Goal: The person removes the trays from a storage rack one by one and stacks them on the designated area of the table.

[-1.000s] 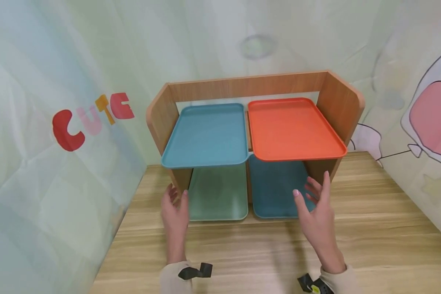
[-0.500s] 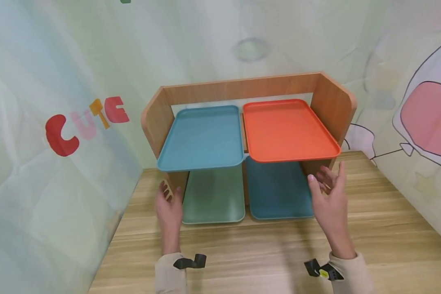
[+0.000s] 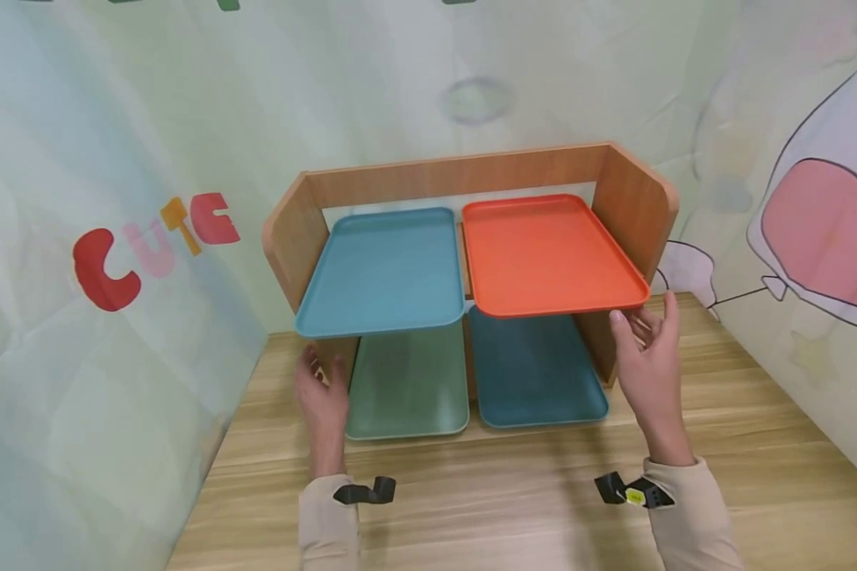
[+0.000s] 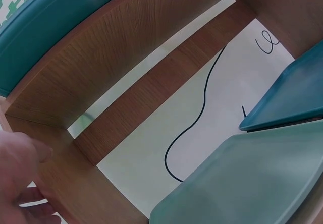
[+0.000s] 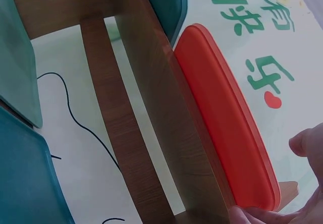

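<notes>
Here, holding the left hand (image 3: 323, 403) with fingers loosely bent beside the left panel (image 3: 293, 234) of the two-tier wooden shelf (image 3: 464, 174) on the table (image 3: 471, 507), and the right hand (image 3: 651, 373) with fingers spread by the orange tray's (image 3: 553, 258) near right corner. Cannot tell whether touching. Can see a light-blue tray (image 3: 386, 270) beside it on top, a green tray (image 3: 410, 388) and dark-teal tray (image 3: 539, 369) below.
</notes>
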